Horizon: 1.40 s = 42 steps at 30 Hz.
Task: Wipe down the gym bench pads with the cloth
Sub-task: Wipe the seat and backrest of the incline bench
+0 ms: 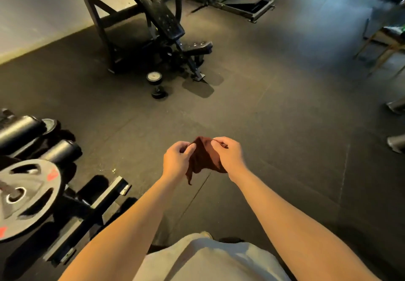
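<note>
Rust-brown cloth hangs near centre between left hand and right hand; fingers of both are curled, pinching its top edge. Bench back pad lies far left, well apart, long axis sloping down toward seat pad. Left hand marginally nearer. Two dumbbells on floor in front; probably step around.

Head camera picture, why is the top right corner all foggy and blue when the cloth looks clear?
In the head view, the far top-right corner is hazy under bluish light. The cloth, left hand and right hand look sharp in the centre. The weight plate at the left edge looks smeared.
</note>
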### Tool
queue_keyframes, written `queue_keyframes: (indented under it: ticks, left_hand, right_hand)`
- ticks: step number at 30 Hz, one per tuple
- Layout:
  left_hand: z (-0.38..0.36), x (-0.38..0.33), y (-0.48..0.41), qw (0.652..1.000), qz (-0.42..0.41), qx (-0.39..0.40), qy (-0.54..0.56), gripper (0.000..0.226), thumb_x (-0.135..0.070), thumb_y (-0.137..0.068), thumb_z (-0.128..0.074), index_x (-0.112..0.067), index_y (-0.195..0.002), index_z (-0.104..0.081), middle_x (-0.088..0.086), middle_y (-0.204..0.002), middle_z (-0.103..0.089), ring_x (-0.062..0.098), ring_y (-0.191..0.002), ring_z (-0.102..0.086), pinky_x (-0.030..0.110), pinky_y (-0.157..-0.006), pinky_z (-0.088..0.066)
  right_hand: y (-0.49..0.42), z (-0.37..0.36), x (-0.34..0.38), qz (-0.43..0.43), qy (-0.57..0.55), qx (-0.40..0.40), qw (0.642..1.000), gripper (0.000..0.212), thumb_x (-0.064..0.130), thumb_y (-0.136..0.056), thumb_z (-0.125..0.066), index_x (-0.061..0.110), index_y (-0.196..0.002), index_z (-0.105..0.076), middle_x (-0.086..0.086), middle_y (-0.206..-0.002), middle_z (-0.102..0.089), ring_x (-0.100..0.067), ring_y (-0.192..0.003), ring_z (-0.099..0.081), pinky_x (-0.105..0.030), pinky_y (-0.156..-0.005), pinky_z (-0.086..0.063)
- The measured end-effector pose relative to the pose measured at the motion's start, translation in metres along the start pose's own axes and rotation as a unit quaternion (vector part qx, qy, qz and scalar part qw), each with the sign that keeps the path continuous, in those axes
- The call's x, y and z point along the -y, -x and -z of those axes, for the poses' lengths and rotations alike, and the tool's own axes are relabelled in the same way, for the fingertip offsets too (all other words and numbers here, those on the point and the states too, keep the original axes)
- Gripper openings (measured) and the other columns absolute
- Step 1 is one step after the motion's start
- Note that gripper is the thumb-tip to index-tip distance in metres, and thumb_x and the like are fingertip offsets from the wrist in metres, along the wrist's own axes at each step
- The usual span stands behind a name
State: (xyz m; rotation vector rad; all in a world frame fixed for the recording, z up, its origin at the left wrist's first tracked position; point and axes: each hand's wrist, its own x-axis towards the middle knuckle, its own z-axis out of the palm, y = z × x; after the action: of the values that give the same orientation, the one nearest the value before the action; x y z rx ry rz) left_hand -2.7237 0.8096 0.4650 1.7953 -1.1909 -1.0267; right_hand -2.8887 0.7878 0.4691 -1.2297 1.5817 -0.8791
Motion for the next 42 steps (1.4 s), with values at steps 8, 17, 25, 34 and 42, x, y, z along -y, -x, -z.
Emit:
queue_keyframes:
  ticks: [8,17,25,34,42]
  left_hand:
    - [0.011,-0.073,-0.180,0.979,0.009,0.050,0.199,0.014,-0.024,-0.100,-0.061,-0.022,-0.108,-0.072,-0.007,-0.092,-0.076,0.007,-0.082,-0.070,0.018,-0.065,-0.051]
    - [0.087,-0.101,-0.453,0.980,0.005,0.065,0.190,0.029,-0.011,-0.097,-0.056,-0.031,-0.107,-0.074,-0.001,-0.103,-0.076,0.023,-0.100,-0.070,0.040,-0.089,-0.056]
    - [0.133,-0.121,-0.658,0.991,0.014,0.021,0.135,0.047,-0.036,-0.100,-0.059,-0.028,-0.145,-0.049,-0.005,-0.142,-0.055,0.010,-0.123,-0.055,0.026,-0.100,-0.045]
    - [0.141,-0.131,-0.907,0.997,0.002,0.041,0.066,0.044,-0.019,-0.098,-0.063,-0.037,-0.137,-0.055,-0.012,-0.141,-0.051,0.004,-0.116,-0.054,0.026,-0.097,-0.050]
    - [0.135,-0.176,-1.129,0.987,-0.047,0.101,-0.113,0.029,-0.025,-0.097,-0.064,-0.027,-0.127,-0.063,-0.014,-0.116,-0.061,0.000,-0.102,-0.055,0.010,-0.077,-0.037]
  right_hand:
    - [-0.180,-0.076,0.084,-0.007,-0.090,0.087,0.992,0.026,0.021,-0.104,-0.047,0.026,-0.120,-0.067,-0.004,-0.106,-0.073,-0.017,-0.091,-0.072,-0.039,-0.082,-0.061]
    - [-0.408,-0.150,0.159,-0.009,-0.042,0.104,0.994,0.021,0.012,-0.096,-0.061,0.025,-0.107,-0.050,0.000,-0.122,-0.057,-0.012,-0.117,-0.051,-0.030,-0.092,-0.040]
    - [-0.583,-0.245,0.253,0.026,-0.068,0.068,0.995,0.018,0.010,-0.098,-0.055,0.025,-0.097,-0.064,0.005,-0.099,-0.066,-0.014,-0.095,-0.062,-0.033,-0.085,-0.051]
    - [-0.831,-0.322,0.290,-0.017,-0.074,0.057,0.995,0.040,0.007,-0.097,-0.056,0.031,-0.128,-0.064,0.003,-0.133,-0.057,-0.014,-0.119,-0.055,-0.033,-0.096,-0.053]
    - [-1.031,-0.352,0.329,-0.061,-0.037,0.010,0.997,0.023,0.021,-0.101,-0.055,0.024,-0.121,-0.065,0.000,-0.125,-0.059,-0.015,-0.111,-0.058,-0.018,-0.072,-0.051]
